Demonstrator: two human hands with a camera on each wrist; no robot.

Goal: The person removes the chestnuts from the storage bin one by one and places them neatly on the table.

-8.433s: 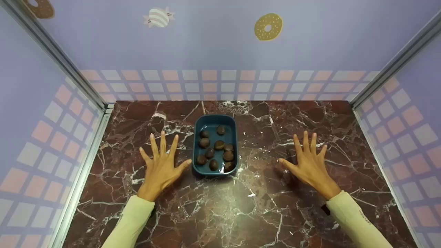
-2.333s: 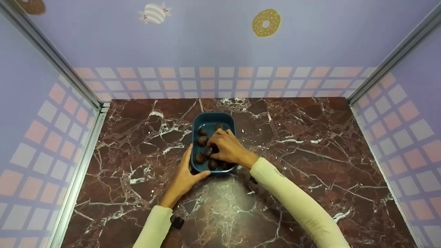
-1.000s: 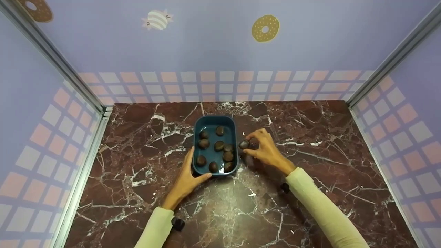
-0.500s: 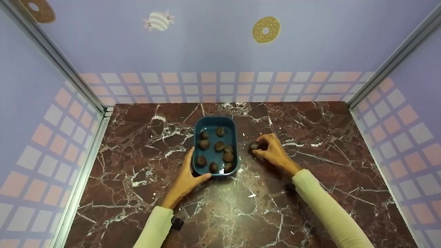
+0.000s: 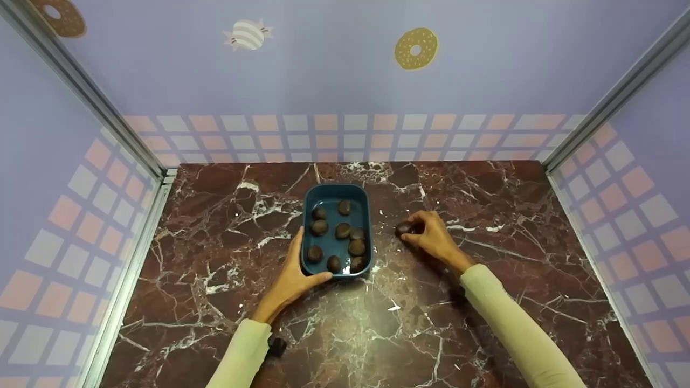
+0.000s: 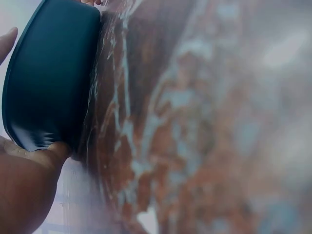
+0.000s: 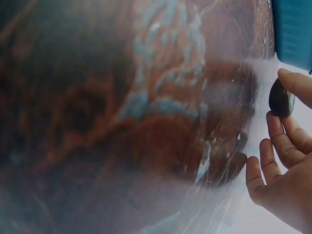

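Observation:
A dark brown chestnut (image 5: 404, 229) is pinched between the thumb and fingertips of my right hand (image 5: 433, 237), low over the table to the right of a blue rectangular dish. In the right wrist view this chestnut (image 7: 281, 100) shows a glossy, rounded side, and the other fingers are bent below it. My left hand (image 5: 291, 277) holds the dish (image 5: 337, 189) at its near left corner, fingers along the left wall and thumb at the front. Several chestnuts (image 5: 318, 227) lie spread inside. The left wrist view shows the outer wall of the dish (image 6: 53, 73) with the thumb against it.
A dark red marbled table (image 5: 485, 194) with white veins lies under everything. A lilac back wall (image 5: 323, 70) with pink and white squares stands behind, and similar walls (image 5: 48, 215) close off the left and right sides.
Earlier both hands lay spread beside the dish. The left then took hold of its corner; the right reached in, lifted out a chestnut and carried it right, lower over the table.

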